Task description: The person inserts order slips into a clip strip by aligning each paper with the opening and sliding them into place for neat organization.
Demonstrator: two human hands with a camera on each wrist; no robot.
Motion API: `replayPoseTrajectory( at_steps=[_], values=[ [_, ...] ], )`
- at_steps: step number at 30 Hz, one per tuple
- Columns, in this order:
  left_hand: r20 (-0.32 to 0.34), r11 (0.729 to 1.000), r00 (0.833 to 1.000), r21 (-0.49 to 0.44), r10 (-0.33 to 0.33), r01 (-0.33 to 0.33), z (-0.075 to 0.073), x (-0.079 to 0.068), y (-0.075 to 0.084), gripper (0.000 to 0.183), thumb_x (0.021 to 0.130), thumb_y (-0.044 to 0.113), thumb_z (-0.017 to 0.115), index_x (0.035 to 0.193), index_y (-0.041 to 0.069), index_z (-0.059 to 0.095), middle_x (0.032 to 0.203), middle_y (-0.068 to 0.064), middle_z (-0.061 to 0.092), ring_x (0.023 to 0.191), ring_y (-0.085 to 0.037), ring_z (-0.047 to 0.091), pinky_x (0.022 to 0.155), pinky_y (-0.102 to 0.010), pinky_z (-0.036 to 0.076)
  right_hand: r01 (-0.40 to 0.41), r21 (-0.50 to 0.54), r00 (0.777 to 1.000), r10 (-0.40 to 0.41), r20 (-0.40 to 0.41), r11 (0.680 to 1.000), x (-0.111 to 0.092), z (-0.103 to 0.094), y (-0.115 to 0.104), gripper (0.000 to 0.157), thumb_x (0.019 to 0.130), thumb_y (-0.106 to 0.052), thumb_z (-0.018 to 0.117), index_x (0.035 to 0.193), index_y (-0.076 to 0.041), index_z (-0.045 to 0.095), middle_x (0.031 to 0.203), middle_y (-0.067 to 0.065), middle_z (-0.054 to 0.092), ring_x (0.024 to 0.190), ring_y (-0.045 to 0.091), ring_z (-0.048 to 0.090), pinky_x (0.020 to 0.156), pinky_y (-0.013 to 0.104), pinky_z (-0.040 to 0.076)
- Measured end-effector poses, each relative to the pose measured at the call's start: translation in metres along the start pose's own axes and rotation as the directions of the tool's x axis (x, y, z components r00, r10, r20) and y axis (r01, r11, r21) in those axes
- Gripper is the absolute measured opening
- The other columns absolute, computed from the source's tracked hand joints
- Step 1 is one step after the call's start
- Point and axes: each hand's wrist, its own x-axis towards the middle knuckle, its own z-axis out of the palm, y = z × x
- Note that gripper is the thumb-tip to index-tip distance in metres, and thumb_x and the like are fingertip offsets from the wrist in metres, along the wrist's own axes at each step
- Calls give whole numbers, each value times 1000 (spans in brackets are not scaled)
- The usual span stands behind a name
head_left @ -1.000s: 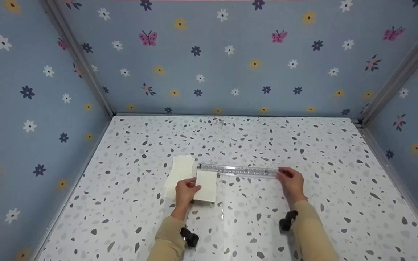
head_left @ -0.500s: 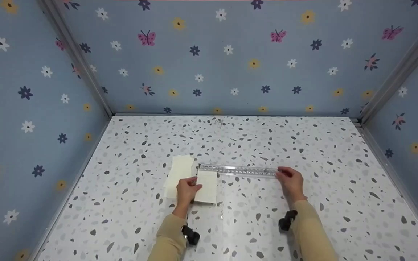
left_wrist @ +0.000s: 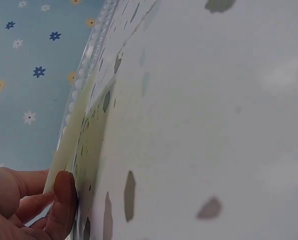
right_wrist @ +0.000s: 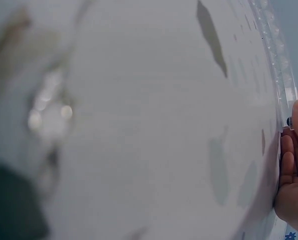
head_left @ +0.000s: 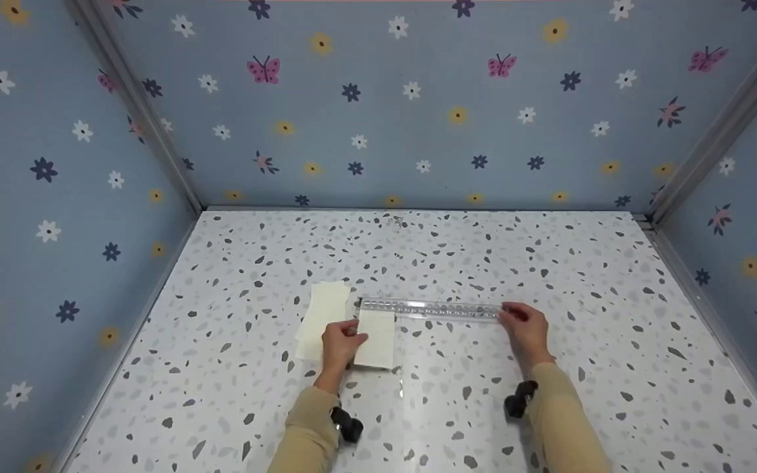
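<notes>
In the head view, my left hand (head_left: pixel 341 348) pinches the left edge of a small pale-yellow paper sheet (head_left: pixel 378 338). The wrist view shows this sheet (left_wrist: pixel 69 137) edge-on between thumb and fingers, tilted off the table. A long clear plastic strip (head_left: pixel 447 310), ruler-shaped with a row of round bumps, runs left to right along the sheet's top edge and overlaps it there. My right hand (head_left: pixel 528 332) pinches the strip's right end; in its wrist view, thumb and fingers meet at the strip's end (right_wrist: pixel 290 92). More pale-yellow sheets (head_left: pixel 326 315) lie overlapped left of the strip, partly behind my left hand.
The white speckled table (head_left: pixel 470 256) has a blue flowered wall (head_left: pixel 418 138) at its back and walls on both sides. A black wrist device (head_left: pixel 347 426) sits on the left sleeve, another (head_left: pixel 521 399) on the right one.
My left hand has shifted slightly to the right with the paper sheet. The right hand keeps its pinch on the strip's end and has hardly moved.
</notes>
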Motion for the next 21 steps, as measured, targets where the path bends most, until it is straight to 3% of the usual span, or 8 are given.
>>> replayPoseTrajectory(
  at_steps=[10,21],
  values=[
    [5,999,1000,-22,-23,23,3,0,2,32,70,-4,69,101,-8,62,81,-13,60,73,-18,52,68,-32,45,80,86,997,-79,-15,993,-3,0,2,30,81,-12,64,109,-5,60,106,10,56,94,20,51,80,29,42],
    [8,1000,1000,-2,-18,18,6,-1,1,32,70,-3,69,101,-7,63,82,-12,61,75,-19,54,67,-32,45,7,91,1000,-8,3,996,-2,1,1,32,81,-15,63,112,-10,58,108,5,54,98,18,49,84,30,40]
  ],
)
